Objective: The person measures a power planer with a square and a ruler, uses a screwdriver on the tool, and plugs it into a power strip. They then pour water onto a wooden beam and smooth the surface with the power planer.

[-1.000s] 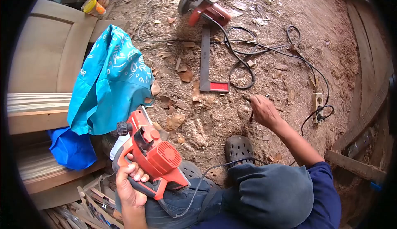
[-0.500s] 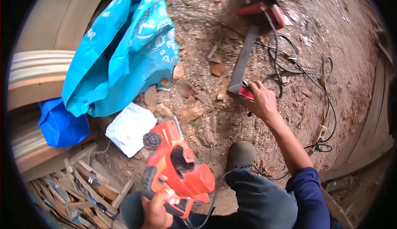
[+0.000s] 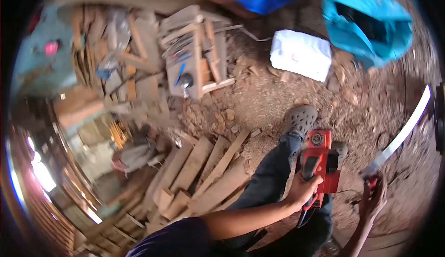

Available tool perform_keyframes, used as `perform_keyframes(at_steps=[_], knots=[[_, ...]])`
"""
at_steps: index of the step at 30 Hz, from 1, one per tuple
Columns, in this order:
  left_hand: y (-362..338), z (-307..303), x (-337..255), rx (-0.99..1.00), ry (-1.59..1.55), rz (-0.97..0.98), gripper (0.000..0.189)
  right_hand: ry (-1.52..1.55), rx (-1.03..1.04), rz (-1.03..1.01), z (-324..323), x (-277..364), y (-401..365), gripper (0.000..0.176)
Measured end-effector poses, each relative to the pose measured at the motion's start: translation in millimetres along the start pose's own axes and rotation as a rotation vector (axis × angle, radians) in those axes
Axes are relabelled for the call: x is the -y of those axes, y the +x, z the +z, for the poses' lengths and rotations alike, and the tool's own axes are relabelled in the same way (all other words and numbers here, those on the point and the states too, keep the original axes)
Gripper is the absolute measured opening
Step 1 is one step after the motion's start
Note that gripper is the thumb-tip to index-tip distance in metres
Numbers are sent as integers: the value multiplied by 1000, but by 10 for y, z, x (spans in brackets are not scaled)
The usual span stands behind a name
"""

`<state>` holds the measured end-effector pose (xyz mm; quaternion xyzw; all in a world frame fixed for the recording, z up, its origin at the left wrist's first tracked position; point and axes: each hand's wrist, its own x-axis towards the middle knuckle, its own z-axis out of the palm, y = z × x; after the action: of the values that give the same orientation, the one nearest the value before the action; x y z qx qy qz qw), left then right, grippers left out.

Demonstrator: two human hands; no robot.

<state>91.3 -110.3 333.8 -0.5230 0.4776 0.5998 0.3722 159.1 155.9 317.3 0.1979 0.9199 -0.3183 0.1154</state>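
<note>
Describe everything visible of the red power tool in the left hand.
The red power tool has an orange-red plastic-looking body with black parts and a round black knob at its far end. It points away from the person, over the jeans-clad leg. The left hand grips its handle.

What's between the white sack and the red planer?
Head view: a grey clog on the person's foot lies between the white sack and the red planer.
</note>
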Motion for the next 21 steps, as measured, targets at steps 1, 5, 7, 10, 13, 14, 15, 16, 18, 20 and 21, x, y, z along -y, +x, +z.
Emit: perform_keyframes(at_steps=[1, 5, 7, 10, 13, 14, 15, 16, 18, 20, 21], knots=[[79, -89, 124, 25, -12, -4, 12, -51, 68, -107, -169, 262, 93, 45], [280, -164, 526, 40, -346, 92, 18, -258, 237, -669, -372, 1917, 925, 38], [407, -242, 718, 52, -417, 75, 14, -289, 314, -908, -89, 2655, 1314, 34], [456, -286, 737, 72, -425, 71, 8, -468, 338, -1333, 678, 3605, 2033, 41], [508, -207, 705, 52, -388, 132, 12, -630, 323, -1636, 1553, 4557, 2678, 48], [525, -152, 659, 44, -386, 138, 13, -587, 452, -1627, 1813, 4872, 2862, 47], [487, -169, 557, 50, -418, 134, 13, -589, 497, -1631, 2023, 5127, 2951, 46], [403, -232, 400, 139, -431, 106, 15, -591, 542, -1634, 2232, 5384, 3038, 46], [310, -206, 218, 198, -467, 141, 16, -647, 522, -1674, 2589, 5736, 3157, 46], [338, -200, 126, 167, -446, 171, 20, -610, 453, -1792, 2877, 6046, 3245, 46], [365, -197, 79, 149, -434, 185, 23, -617, 470, -1815, 2963, 6165, 3265, 46]])
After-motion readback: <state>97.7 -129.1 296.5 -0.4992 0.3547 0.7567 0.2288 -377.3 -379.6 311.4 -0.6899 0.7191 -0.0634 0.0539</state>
